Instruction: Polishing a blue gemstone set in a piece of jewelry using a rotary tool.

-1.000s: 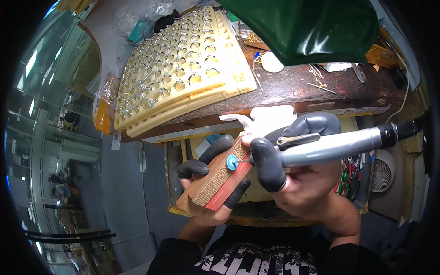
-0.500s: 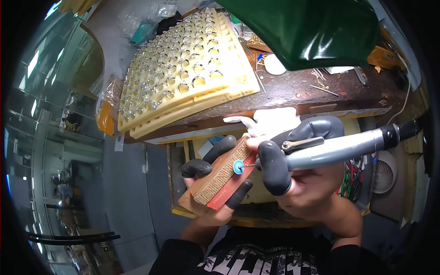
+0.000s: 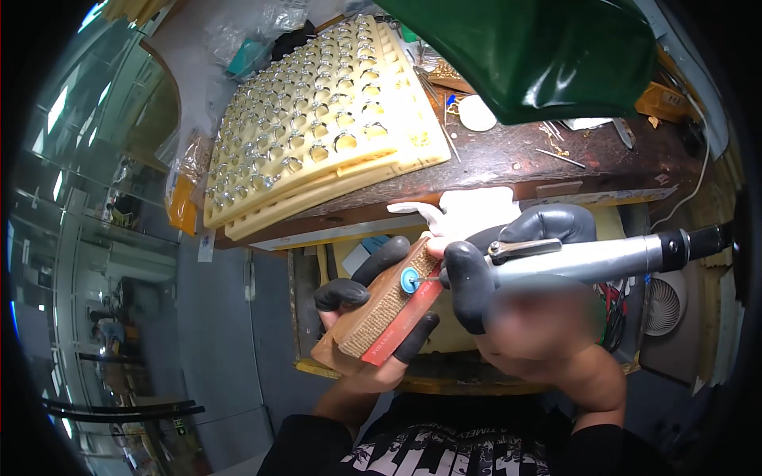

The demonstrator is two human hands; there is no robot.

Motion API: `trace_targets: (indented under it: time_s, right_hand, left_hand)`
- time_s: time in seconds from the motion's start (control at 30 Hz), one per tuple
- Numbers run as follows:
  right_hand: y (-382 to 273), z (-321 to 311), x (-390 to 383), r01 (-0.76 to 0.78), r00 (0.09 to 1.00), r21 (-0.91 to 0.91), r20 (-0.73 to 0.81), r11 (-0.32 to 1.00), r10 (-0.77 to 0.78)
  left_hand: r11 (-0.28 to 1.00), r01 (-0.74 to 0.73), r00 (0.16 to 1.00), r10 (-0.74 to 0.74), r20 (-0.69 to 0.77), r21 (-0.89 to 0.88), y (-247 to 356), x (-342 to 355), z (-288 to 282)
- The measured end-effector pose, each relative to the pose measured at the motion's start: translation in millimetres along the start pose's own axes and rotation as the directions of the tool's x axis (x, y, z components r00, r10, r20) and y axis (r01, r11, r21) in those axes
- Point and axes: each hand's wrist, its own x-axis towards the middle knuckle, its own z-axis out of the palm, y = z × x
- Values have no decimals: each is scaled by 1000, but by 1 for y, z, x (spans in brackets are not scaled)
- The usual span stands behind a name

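Note:
My left hand (image 3: 381, 341), with black finger covers, grips a brown block (image 3: 389, 317) whose textured face and red side (image 3: 405, 321) show. The block is tilted, its upper end toward the wooden bench. My right hand (image 3: 508, 313), also in black finger covers and partly blurred, is closed around a silver rotary handpiece (image 3: 579, 260) with a lever on its side. A small blue disc (image 3: 409, 280) on the handpiece's thin shaft lies against the block's textured face, near the edge of the red side. Fingertips of my right hand meet the block's upper end.
Stacked pale yellow trays (image 3: 421, 147) hold several rows of silver rings at the back left. A white bench pin (image 3: 480, 210) juts from the dark wooden bench (image 3: 508, 151). A green cover (image 3: 540, 55) hangs above. A drawer with cables and a small fan (image 3: 665, 304) sit right.
The blue disc has shifted slightly up and left along the block. The handpiece has tilted a little, its rear end lower. My left hand and the block have barely moved.

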Motion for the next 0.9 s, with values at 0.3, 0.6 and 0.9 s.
trace_targets:
  time_s: [0.3, 0.6, 0.9]
  right_hand:
    - [0, 1, 1, 23, 1000, -46, -5, 999, -23]
    - [1, 0, 2, 44, 999, -95, -7, 995, -45]
    - [0, 0, 2, 39, 999, -62, 2, 997, -39]
  left_hand:
    - [994, -6, 1000, 6, 2, -106, 1, 0, 2]
    - [999, -24, 1000, 23, -17, -40, -3, -2, 2]
    - [997, -81, 997, 81, 1, 1, -2, 1, 3]
